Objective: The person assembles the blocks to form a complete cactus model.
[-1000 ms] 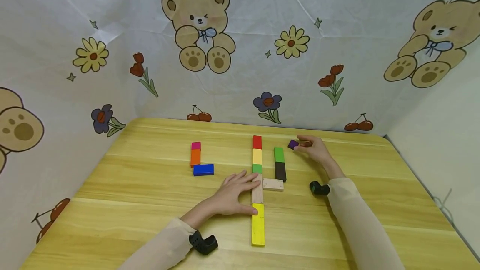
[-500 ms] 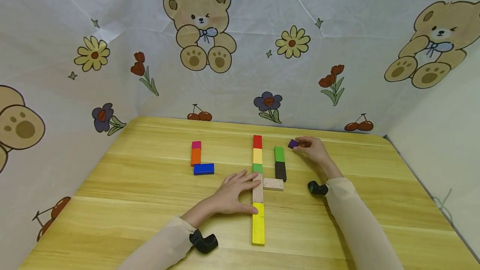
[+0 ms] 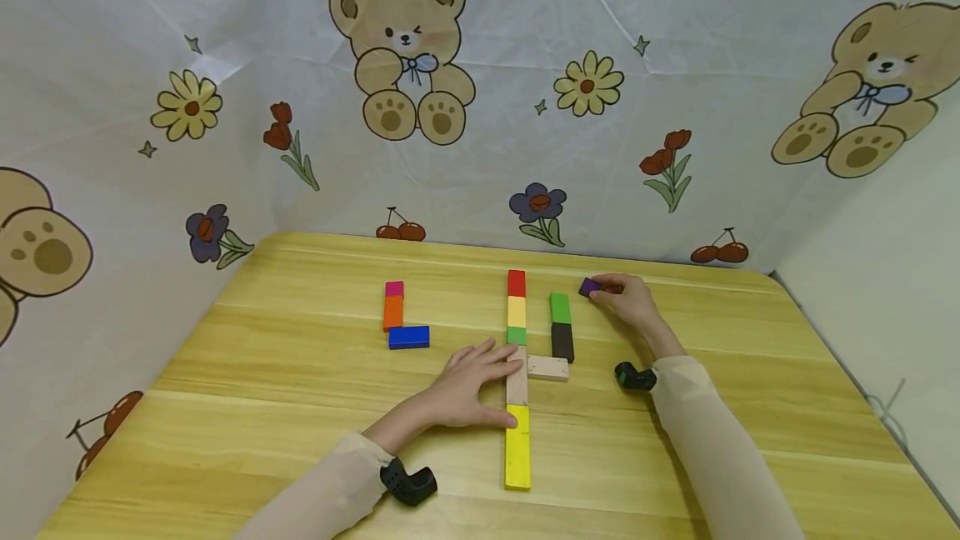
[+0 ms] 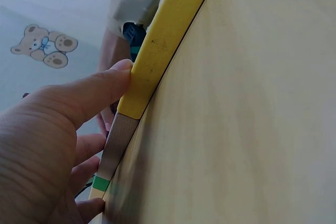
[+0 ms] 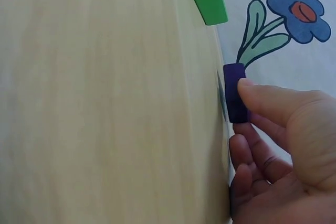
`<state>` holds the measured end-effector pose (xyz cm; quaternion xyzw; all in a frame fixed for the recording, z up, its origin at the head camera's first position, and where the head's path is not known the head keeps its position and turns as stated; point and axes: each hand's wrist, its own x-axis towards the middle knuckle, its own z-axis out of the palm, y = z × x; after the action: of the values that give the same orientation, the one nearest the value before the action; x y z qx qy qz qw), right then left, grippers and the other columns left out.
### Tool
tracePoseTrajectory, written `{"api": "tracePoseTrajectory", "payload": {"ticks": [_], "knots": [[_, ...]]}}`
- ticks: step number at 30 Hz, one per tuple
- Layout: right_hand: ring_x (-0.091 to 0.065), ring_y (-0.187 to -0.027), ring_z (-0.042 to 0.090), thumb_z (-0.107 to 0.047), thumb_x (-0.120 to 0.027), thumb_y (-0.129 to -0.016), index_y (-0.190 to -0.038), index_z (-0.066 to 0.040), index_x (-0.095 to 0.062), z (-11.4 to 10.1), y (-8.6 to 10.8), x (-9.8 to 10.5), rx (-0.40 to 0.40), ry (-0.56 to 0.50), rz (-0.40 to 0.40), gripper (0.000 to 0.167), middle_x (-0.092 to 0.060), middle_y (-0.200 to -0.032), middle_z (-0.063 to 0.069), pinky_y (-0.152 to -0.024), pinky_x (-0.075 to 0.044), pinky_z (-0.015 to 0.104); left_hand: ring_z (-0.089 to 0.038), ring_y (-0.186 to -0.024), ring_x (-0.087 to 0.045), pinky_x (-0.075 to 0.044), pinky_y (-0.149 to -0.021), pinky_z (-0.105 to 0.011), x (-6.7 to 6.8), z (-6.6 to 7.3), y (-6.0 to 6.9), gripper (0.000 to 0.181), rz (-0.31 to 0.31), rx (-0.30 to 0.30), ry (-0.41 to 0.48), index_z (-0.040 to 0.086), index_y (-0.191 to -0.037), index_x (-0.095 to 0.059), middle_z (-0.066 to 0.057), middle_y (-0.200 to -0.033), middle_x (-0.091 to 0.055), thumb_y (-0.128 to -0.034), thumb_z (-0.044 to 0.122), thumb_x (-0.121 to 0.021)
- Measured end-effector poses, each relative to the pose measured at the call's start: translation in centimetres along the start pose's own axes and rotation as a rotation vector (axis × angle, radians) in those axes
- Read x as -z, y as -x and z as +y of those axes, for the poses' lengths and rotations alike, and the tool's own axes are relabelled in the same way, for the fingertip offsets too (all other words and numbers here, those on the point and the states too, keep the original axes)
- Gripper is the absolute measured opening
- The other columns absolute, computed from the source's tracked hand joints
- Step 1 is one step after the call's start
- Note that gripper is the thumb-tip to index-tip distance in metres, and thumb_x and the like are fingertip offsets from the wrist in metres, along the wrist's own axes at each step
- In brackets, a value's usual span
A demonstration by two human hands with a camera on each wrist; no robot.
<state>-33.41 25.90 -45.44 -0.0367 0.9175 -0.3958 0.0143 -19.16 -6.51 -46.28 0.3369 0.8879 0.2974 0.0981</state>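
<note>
My left hand [image 3: 465, 390] lies across a straight column of blocks with its fingers spread. Its thumb touches the bright yellow block [image 3: 517, 461], and fingertips touch the bare wood block [image 3: 517, 390] above. Beyond these, the column continues with a small green block [image 3: 516, 336], a pale yellow block [image 3: 516, 312] and a red block [image 3: 516, 282]. My right hand [image 3: 632, 304] pinches a small purple block [image 5: 234, 95] between thumb and fingers, at the table's back right. Left of it stand a longer green block [image 3: 560, 307] and a black block [image 3: 562, 342], end to end.
Another bare wood block [image 3: 548, 368] lies crosswise against the column's right side. To the left, a pink block [image 3: 394, 288], an orange block [image 3: 393, 312] and a blue block [image 3: 408, 337] form an L. A bear-printed cloth [image 3: 495, 165] hangs behind the table [image 3: 285, 390].
The right hand's fingers have drawn closer round the purple block, which stays in nearly the same spot. My left hand keeps its place on the column.
</note>
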Motion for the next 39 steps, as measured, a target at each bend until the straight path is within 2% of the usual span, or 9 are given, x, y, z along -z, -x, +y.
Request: {"api": "tracePoseTrajectory", "payload": {"ticks": [8,13,17,23,28,33,39], "knots": [[-0.057,-0.108,0.033,-0.022,-0.064,-0.096,-0.132,-0.003,-0.06,-1.2,-0.6,1.2,0.043,-0.049,0.034,0.041,-0.062,-0.123,0.023,-0.081,-0.042,0.029,-0.031,-0.152,-0.011,-0.01,-0.12,-0.054,0.0,0.1,0.0,0.081,-0.002,0.006,-0.001,0.02,-0.15,-0.041,0.004,-0.162,-0.025,-0.0821,0.054,-0.071],[-0.057,-0.108,0.031,-0.024,-0.064,-0.095,-0.133,-0.005,-0.06,-3.4,-1.2,1.6,0.069,-0.085,0.032,0.043,-0.061,-0.126,0.021,-0.077,-0.046,0.026,-0.031,-0.152,-0.012,-0.01,-0.12,-0.054,0.1,0.1,0.1,0.082,0.001,0.007,-0.003,0.02,-0.15,-0.042,0.004,-0.162,-0.025,-0.082,0.054,-0.071],[-0.055,-0.108,0.03,-0.025,-0.064,-0.096,-0.135,-0.007,-0.059,-5.7,-1.8,1.3,0.09,-0.103,0.02,0.044,-0.061,-0.124,0.02,-0.078,-0.045,0.029,-0.031,-0.152,-0.011,-0.01,-0.12,-0.055,0.2,0.0,0.2,0.082,0.0,0.007,0.0,0.02,-0.15,-0.041,0.004,-0.162,-0.025,-0.0822,0.054,-0.071],[-0.054,-0.11,0.032,-0.023,-0.064,-0.095,-0.134,-0.009,-0.06,-8.8,-2.9,0.2,0.099,-0.174,-0.028,0.042,-0.059,-0.127,0.018,-0.092,-0.047,0.047,-0.03,-0.152,-0.012,-0.01,-0.12,-0.054,0.0,0.0,0.0,0.081,-0.001,0.008,-0.003,0.021,-0.15,-0.041,0.004,-0.162,-0.025,-0.0822,0.055,-0.071],[-0.053,-0.11,0.032,-0.021,-0.066,-0.095,-0.133,-0.007,-0.061,-10.1,-4.0,-1.6,0.099,-0.18,-0.061,0.041,-0.058,-0.131,0.017,-0.094,-0.047,0.047,-0.03,-0.152,-0.012,-0.011,-0.12,-0.054,-0.1,0.0,0.0,0.081,0.0,0.01,-0.01,0.022,-0.15,-0.041,0.006,-0.162,-0.024,-0.0821,0.055,-0.071],[-0.055,-0.112,0.035,-0.018,-0.066,-0.094,-0.132,-0.005,-0.061,-10.4,-4.9,-3.0,0.113,-0.191,-0.094,0.04,-0.058,-0.133,0.019,-0.099,-0.048,0.05,-0.029,-0.152,-0.012,-0.011,-0.12,-0.054,-0.1,0.1,0.0,0.082,-0.003,0.013,-0.013,0.023,-0.15,-0.04,0.007,-0.162,-0.024,-0.082,0.055,-0.071],[-0.058,-0.111,0.036,-0.014,-0.065,-0.094,-0.132,-0.003,-0.061,-10.3,-5.8,-4.2,0.124,-0.141,-0.132,0.04,-0.059,-0.128,0.023,-0.095,-0.05,0.046,-0.03,-0.152,-0.012,-0.011,-0.12,-0.055,0.0,-0.1,-0.1,0.082,-0.005,0.008,-0.02,0.023,-0.151,-0.04,0.006,-0.162,-0.024,-0.082,0.055,-0.071]]}}
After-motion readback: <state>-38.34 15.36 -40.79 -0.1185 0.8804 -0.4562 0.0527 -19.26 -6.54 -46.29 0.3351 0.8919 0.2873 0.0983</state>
